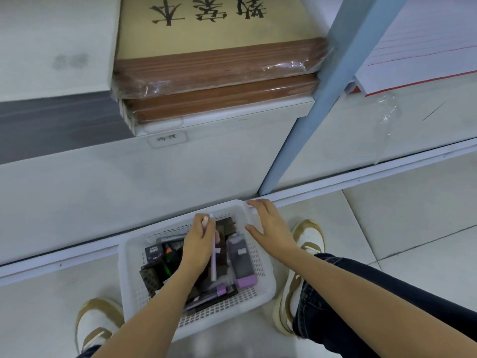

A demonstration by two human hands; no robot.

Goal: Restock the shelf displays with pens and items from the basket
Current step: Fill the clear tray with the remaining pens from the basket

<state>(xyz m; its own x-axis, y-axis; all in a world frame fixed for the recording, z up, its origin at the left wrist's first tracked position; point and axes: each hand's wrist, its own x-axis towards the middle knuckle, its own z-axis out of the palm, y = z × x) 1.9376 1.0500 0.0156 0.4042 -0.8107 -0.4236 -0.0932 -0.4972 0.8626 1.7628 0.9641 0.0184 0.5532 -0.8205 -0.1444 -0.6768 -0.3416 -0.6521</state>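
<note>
Shoe: seen on the tiled floor, left of the basket.
Basket: white and perforated, set on the floor against the shelf base; dark packs are held inside.
Left hand: held over the basket, fingers clamped round a pen.
Pen: lilac, gripped above the packs.
Notebooks: brown wrapped stack, laid on the shelf.
Box: purple, lodged at the basket's right side.
Right hand: laid on the basket's far right corner, fingers apart and nearly straight.
Post: blue, stood right of the notebooks.
</note>
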